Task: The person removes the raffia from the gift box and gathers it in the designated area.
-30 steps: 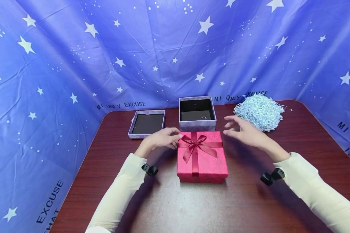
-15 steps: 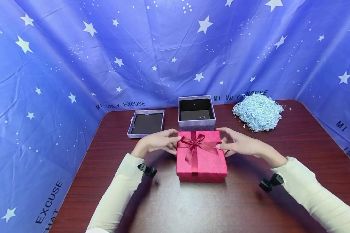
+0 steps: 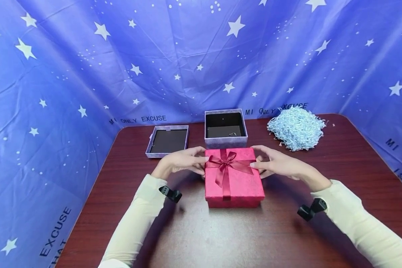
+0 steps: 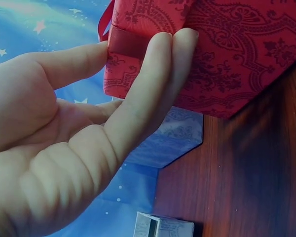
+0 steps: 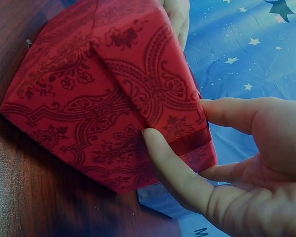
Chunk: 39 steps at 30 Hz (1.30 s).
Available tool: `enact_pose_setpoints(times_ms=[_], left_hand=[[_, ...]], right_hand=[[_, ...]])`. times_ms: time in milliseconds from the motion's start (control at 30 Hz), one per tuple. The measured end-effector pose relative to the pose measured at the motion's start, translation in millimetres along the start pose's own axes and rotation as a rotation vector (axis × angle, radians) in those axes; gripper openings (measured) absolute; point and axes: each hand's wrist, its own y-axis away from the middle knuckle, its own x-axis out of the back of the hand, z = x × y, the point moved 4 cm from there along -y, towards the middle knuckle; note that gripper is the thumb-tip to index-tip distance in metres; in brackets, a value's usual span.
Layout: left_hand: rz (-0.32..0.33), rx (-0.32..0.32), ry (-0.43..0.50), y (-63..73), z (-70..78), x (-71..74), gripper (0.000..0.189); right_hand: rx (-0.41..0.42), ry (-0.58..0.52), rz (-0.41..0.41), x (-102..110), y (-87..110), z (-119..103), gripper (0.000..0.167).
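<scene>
Red paper with a darker lacy, floral print covers the gift box (image 3: 242, 188), a squarish thing sitting mid-counter (image 3: 201, 238) with its lid on, lid edge sticking out a bit past the base. Shiny wine-red ribbon (image 3: 226, 186) crosses the top both ways and ties into a floppy bow (image 3: 227, 162) toward the far edge. Both hands have it: the left hand (image 3: 184, 161) has its grip clamped on the left side, thumb at the top edge and curved fingers against the print, and the right hand (image 3: 278, 163) pretty much mirrors that grip on the right, one fingertip right by the lid seam. Just behind is an open box (image 3: 226, 142), marbled lavender-grey outside and black inside, with some pale squiggle in there too tiny to make out. Left of that lies a shallow matching tray (image 3: 159, 155), black-lined with a thin lavender rim. Over on the right, a fluffy heap of pale-blue crinkly shreds (image 3: 296, 128). Counter's dark reddish wood grain, kinda glossy up front. Backdrop is wrinkly blue cloth (image 3: 174, 48) with white stars, and the sleeves (image 3: 130, 219) are smooth cream fabric.
</scene>
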Motion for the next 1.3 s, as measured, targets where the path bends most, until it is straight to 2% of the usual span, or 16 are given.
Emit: enact_pose_setpoints(times_ms=[1300], left_hand=[[-0.004,-0.003,-0.012,2.1,9.9,0.9,0.046]], right_hand=[[0.027,0.034,0.004,4,5.6,-10,0.079]])
